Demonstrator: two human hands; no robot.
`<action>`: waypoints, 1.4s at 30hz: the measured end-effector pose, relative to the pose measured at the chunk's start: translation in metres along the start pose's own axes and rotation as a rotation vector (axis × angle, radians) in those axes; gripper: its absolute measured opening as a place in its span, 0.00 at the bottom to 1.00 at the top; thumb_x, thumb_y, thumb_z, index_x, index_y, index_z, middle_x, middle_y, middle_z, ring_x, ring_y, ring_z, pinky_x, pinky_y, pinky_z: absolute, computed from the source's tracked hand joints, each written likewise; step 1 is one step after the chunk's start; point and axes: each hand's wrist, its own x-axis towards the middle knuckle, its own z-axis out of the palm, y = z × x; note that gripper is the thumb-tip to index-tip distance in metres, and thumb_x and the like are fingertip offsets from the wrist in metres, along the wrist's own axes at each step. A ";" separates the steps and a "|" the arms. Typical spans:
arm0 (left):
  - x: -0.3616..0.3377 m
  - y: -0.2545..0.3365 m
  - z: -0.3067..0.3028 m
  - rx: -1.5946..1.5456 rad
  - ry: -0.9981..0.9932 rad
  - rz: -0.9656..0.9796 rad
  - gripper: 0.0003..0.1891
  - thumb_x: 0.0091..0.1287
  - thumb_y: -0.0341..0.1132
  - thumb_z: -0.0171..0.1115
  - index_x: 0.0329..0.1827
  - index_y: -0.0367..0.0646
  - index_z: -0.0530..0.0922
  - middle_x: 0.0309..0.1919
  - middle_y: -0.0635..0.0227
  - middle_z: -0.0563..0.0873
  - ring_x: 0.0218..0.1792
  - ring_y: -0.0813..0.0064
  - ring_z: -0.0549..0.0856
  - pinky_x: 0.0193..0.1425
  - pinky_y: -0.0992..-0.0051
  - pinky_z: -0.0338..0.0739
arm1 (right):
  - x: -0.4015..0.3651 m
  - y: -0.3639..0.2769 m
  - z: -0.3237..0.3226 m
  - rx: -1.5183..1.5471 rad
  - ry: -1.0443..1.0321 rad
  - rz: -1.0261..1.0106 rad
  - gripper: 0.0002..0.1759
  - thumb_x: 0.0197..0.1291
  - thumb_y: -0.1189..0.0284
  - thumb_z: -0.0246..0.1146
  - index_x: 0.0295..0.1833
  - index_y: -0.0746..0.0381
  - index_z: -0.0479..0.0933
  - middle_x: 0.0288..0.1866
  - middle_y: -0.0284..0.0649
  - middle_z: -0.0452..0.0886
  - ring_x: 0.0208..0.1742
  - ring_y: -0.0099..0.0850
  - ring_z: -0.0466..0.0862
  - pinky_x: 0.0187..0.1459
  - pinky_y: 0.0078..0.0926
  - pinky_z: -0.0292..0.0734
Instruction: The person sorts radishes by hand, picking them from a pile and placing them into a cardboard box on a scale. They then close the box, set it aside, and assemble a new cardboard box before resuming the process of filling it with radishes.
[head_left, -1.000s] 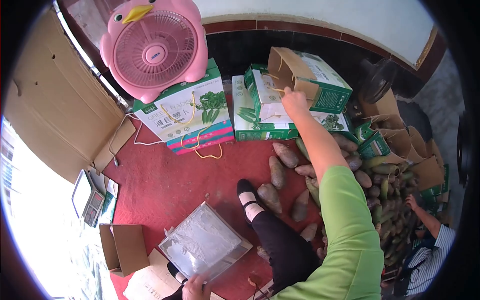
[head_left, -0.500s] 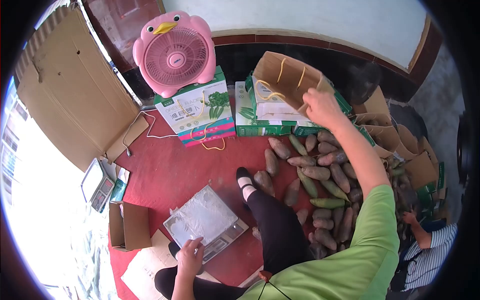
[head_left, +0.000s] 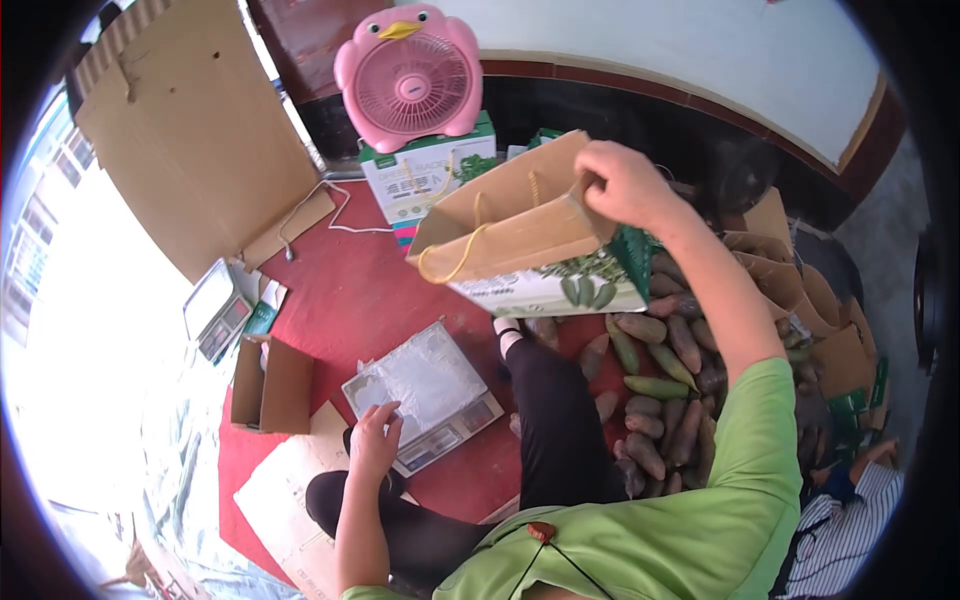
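My right hand (head_left: 628, 187) is closed on the upper rim of a carton gift box (head_left: 520, 257) with an open top, brown inside, yellow rope handles and a white-and-green printed side. The box hangs tilted in the air above the radishes (head_left: 645, 340) and my foot. My left hand (head_left: 374, 440) hovers by the near left edge of a digital scale (head_left: 420, 380), its fingers apart and slightly bent, holding nothing that I can see. Crumpled clear plastic covers the scale's plate.
A pink fan (head_left: 412, 85) stands on a printed box (head_left: 400, 185) at the back. Left are a second scale (head_left: 217, 310), a small brown box (head_left: 285, 390) and tall cardboard (head_left: 200, 130). Open cartons (head_left: 790, 280) line the right side, near another person's striped sleeve (head_left: 850, 530).
My right hand has lifted the carton box off the stack by the wall and brought it left and nearer to me. My left hand stays by the scale. The view has shifted.
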 end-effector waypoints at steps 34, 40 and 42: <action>-0.004 -0.010 -0.014 0.131 0.080 0.002 0.24 0.56 0.28 0.64 0.58 0.43 0.74 0.49 0.56 0.79 0.52 0.55 0.76 0.56 0.62 0.72 | -0.095 -0.205 0.242 0.423 -0.333 -0.215 0.11 0.51 0.73 0.59 0.40 0.53 0.82 0.57 0.36 0.75 0.59 0.34 0.71 0.52 0.36 0.67; -0.010 -0.009 -0.014 0.081 0.072 -0.055 0.20 0.58 0.27 0.62 0.55 0.42 0.76 0.40 0.59 0.81 0.44 0.61 0.81 0.49 0.66 0.75 | -0.105 -0.239 0.257 0.448 -0.415 -0.259 0.22 0.50 0.75 0.60 0.54 0.54 0.77 0.61 0.36 0.72 0.59 0.34 0.72 0.53 0.38 0.68; -0.012 -0.016 -0.015 0.001 0.148 -0.031 0.19 0.57 0.25 0.61 0.55 0.42 0.77 0.36 0.60 0.81 0.40 0.64 0.82 0.46 0.69 0.76 | -0.105 -0.244 0.251 0.657 -0.514 -0.116 0.27 0.49 0.76 0.61 0.59 0.54 0.73 0.60 0.35 0.73 0.58 0.35 0.73 0.53 0.37 0.68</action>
